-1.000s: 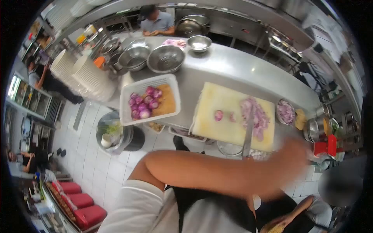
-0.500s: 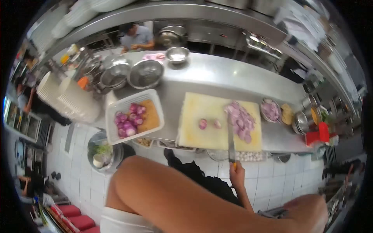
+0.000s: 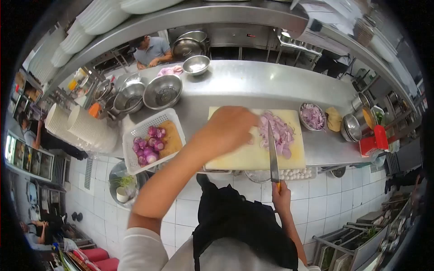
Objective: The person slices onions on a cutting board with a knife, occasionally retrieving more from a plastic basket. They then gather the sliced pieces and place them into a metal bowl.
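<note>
My right hand (image 3: 281, 198) is closed around the handle of a long kitchen knife (image 3: 273, 156), its blade lying across the right part of a pale cutting board (image 3: 226, 160). A heap of sliced red onion (image 3: 282, 131) lies on the board, beside and under the blade. Over the board's left half is my left hand (image 3: 230, 131), back up, slightly blurred, with its fingers bent towards the heap; whether it holds anything is hidden. A small onion piece (image 3: 250, 141) shows just under its thumb. Whole peeled red onions (image 3: 149, 145) sit in a white basket (image 3: 131, 166) left of the board.
Right of the board stand a bowl of sliced onion (image 3: 313, 116), metal bowls (image 3: 351, 128) and a red container (image 3: 374, 142). Large metal bowls (image 3: 162, 91) line the left back, near stacked white containers (image 3: 90, 124). A person (image 3: 153, 52) works across the counter. A shelf (image 3: 217, 18) overhangs it.
My left arm has swung from close before the camera to the board, and the hand now covers the onion pieces there. The right hand still grips the knife on the board.
</note>
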Available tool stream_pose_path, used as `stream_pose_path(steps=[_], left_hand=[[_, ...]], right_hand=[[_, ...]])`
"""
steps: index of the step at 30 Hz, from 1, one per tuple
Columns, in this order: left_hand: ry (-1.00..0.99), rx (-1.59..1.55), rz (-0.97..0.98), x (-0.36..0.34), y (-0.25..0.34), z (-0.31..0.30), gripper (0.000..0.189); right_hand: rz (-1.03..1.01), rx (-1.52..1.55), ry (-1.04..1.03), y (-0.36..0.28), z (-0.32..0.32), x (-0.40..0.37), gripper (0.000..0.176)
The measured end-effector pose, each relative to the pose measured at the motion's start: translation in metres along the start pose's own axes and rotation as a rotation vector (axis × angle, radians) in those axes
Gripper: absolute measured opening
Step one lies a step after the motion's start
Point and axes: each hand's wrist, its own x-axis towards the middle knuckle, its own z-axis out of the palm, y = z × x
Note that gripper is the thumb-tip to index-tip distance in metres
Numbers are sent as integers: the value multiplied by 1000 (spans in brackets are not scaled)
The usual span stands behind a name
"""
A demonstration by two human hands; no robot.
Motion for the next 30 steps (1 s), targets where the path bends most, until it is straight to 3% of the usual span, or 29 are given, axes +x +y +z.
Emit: stream_pose_path(steps=[2, 4, 7, 9, 13, 16, 19, 25, 30], left_hand=[[-63, 87, -189, 24, -66, 77, 40], [-50, 257, -187, 36, -99, 149, 40], [128, 221, 60, 46, -114, 218, 41], [110, 58, 73, 59, -130, 261, 32], [27, -107, -32, 60, -123, 258, 28], [-138, -297, -222, 55, -118, 240, 31], [-259, -121, -203, 56, -118, 229, 38], [225, -49, -74, 25, -111, 214, 44], [270, 78, -183, -14, -144, 241, 49]], right_hand=[[36, 10, -2, 14, 1, -4, 25], [62, 17, -14, 19, 0, -5, 27], [85, 15, -36, 15, -7, -13, 26], [61, 14, -37, 8, -9, -18, 26], [39, -19, -49, 5, -10, -24, 26], [65, -24, -74, 3, -11, -33, 28], [64, -15, -105, 12, -7, -37, 29], [46, -30, -140, 6, -6, -34, 31], [31, -87, -168, -8, -12, -32, 30]])
